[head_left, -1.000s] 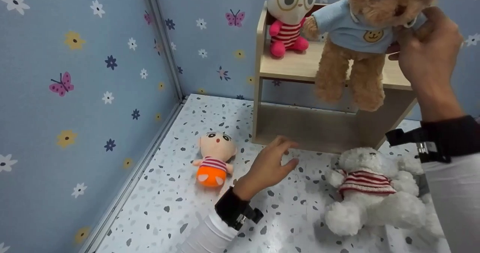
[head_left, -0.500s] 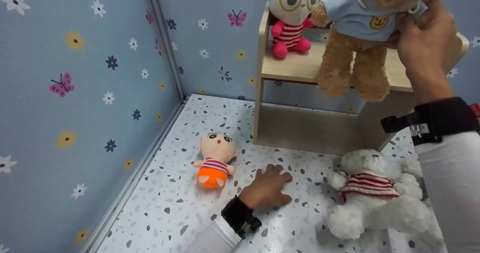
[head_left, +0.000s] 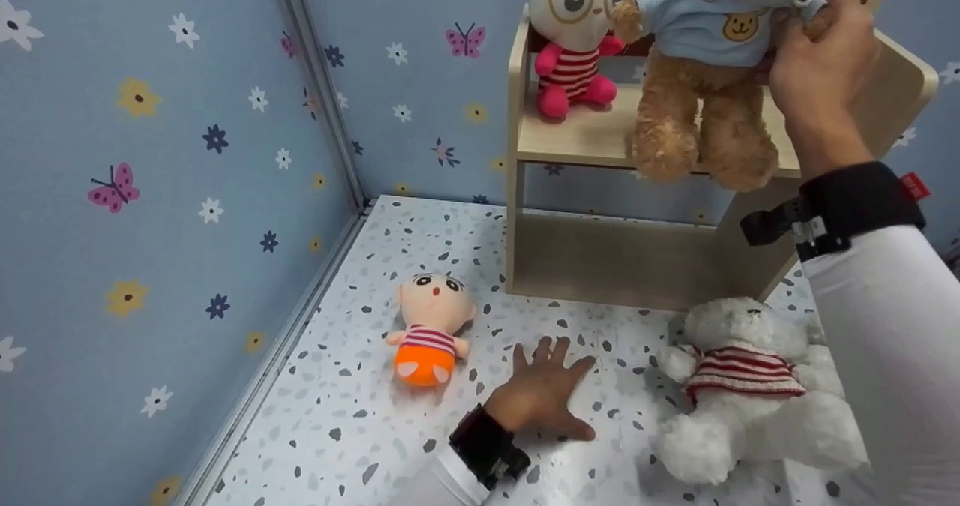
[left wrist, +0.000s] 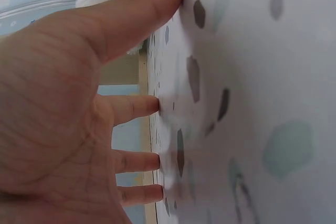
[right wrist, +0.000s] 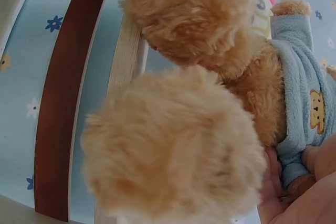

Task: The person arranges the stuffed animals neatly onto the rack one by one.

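In the head view my right hand (head_left: 825, 71) grips a brown teddy bear (head_left: 701, 101) in a light blue top by its arm and side. The bear hangs upright in front of the upper shelf, its head cut off by the frame's top. Its furry legs (right wrist: 173, 145) fill much of the right wrist view. My left hand (head_left: 544, 390) is spread on the speckled tabletop (head_left: 600, 461); in the left wrist view its fingertips touch that surface and the palm holds nothing. To its left lies a doll (head_left: 427, 333) with orange shorts and a striped shirt.
A wooden shelf unit (head_left: 514, 214) stands at the back. A pink and white plush toy with glasses (head_left: 574, 79) sits on its upper board, left of the bear. A white plush (head_left: 739, 393) in a striped sweater is at front right. A patterned wall (head_left: 150, 251) bounds the left.
My left hand has come down onto the tabletop and spread its fingers. My right hand has moved the bear slightly left and farther in over the upper shelf.
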A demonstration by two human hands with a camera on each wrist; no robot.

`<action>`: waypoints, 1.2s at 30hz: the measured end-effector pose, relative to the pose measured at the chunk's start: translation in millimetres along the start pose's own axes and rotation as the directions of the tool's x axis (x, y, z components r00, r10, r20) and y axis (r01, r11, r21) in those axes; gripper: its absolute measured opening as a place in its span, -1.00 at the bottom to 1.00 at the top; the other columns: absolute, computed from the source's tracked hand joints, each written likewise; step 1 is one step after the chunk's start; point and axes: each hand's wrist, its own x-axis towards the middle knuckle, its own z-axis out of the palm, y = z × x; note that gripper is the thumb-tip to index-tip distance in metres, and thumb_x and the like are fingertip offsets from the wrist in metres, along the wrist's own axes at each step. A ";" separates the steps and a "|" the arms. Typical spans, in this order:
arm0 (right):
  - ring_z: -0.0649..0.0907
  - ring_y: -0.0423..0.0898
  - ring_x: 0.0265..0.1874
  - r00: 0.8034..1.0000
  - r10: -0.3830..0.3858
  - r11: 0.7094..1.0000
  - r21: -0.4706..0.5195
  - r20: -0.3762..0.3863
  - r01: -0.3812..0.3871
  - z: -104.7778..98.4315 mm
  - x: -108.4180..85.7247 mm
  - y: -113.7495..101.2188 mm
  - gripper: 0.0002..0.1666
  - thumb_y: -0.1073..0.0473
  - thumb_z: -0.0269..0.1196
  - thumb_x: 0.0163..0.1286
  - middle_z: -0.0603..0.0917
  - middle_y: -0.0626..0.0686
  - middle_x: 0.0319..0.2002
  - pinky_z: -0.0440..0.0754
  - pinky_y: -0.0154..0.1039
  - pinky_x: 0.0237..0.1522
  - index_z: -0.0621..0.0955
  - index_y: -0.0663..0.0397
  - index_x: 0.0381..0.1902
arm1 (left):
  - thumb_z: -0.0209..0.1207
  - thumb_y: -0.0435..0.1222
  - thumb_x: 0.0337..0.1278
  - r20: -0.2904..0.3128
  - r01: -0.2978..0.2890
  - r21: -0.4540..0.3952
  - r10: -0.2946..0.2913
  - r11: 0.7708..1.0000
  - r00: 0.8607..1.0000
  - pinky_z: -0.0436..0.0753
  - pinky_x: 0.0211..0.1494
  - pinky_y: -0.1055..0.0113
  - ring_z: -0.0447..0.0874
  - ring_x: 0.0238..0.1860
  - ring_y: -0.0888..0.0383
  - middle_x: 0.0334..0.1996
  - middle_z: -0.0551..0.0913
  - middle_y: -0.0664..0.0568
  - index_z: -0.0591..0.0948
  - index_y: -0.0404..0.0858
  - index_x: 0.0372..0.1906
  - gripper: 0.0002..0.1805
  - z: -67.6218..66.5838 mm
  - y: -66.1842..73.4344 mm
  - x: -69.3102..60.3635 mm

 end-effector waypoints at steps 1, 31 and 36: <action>0.61 -0.45 -0.59 1.000 0.001 1.000 -0.019 -0.005 -0.001 1.6 1.6 0.0 -0.54 0.02 0.16 0.54 0.50 -0.19 -0.39 0.58 -0.64 -0.49 0.53 -0.01 0.32 | 0.42 0.34 -0.14 -0.001 0.003 0.001 -0.003 1.000 1.000 -0.12 0.55 -0.46 -0.17 0.66 -0.25 0.67 -0.09 -0.16 0.07 0.25 0.63 0.20 0.4 -0.2 -0.2; 0.45 -0.29 0.10 0.961 0.275 0.949 0.153 0.025 -0.276 3.5 16.5 4.7 -0.45 0.10 0.06 0.60 0.41 -0.20 0.14 0.43 -0.49 -0.19 0.39 -0.27 0.49 | 0.37 0.40 -0.16 0.003 -0.001 0.048 0.001 0.999 1.000 -0.10 0.56 -0.44 -0.14 0.66 -0.23 0.67 -0.09 -0.10 0.01 0.32 0.63 0.21 0.7 11.2 -1.7; 0.40 -0.27 0.19 0.946 0.314 0.909 0.264 0.078 -0.323 7.1 16.3 5.6 -0.46 0.13 0.00 0.62 0.33 -0.18 0.32 0.42 -0.50 -0.25 0.38 -0.33 0.49 | 0.36 0.41 -0.16 0.007 0.002 0.049 -0.003 0.999 1.000 -0.10 0.56 -0.43 -0.16 0.67 -0.21 0.68 -0.10 -0.07 0.00 0.34 0.63 0.21 2.6 11.4 -0.9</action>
